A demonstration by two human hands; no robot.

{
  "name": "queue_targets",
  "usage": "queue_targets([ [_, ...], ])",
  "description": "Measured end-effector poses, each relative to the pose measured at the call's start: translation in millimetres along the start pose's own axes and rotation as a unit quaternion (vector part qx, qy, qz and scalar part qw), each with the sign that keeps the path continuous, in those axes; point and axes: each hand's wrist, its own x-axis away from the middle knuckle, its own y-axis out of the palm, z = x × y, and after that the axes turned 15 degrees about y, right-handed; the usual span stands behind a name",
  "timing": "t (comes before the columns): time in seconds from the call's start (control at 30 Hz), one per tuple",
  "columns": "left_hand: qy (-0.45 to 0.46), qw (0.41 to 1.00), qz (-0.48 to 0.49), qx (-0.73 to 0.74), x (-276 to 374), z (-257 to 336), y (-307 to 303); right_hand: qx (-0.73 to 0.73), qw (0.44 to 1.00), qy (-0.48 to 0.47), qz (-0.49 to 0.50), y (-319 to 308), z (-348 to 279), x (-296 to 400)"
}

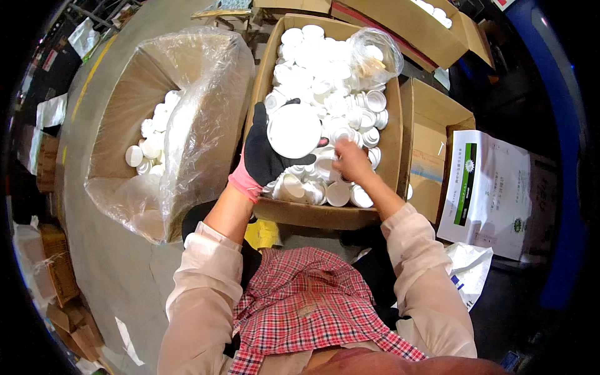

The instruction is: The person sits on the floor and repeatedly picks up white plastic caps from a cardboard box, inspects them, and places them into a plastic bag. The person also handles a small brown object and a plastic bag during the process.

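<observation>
My left hand (267,152), in a black glove with a pink cuff, holds a round white plastic lid (294,131) with its flat face up. It is over the near left part of a cardboard box (323,216) heaped with white plastic lids (323,89). My bare right hand (351,160) is just right of that lid, over the heap, with its fingers curled. Whether it holds something small cannot be told. A clear plastic bag (382,54) lies on the far right of the heap, and its contents are unclear.
Left stands a carton lined with clear plastic film (187,154), with several white lids (157,136) inside. An open cardboard box (433,110) stands at the right, beside a printed white carton (497,197). Behind is another long carton (398,28). Something yellow (262,234) is below the near box edge.
</observation>
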Motion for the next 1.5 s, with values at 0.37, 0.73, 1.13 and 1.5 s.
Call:
queue_targets([
  [0.37, 0.243, 0.691, -0.124, -0.669, 9.3, -16.8, 31.5, -0.707, 0.669, -0.038, -0.226, -91.3, -72.0, 23.3],
  [0.73, 0.235, 0.593, -0.152, -0.755, 14.9, -9.9, 22.7, -0.462, 0.863, -0.203, -0.011, -104.4, -94.3, 35.8],
  [1.13, 0.203, 0.572, -0.193, -0.771, 16.9, -14.8, 20.4, -0.191, 0.946, -0.237, 0.11, -110.8, -111.4, 44.7],
  [1.5, 0.15, 0.846, -0.092, -0.504, 22.8, -22.2, 28.9, -0.189, 0.947, -0.236, 0.11, -106.5, -112.7, 45.8],
])
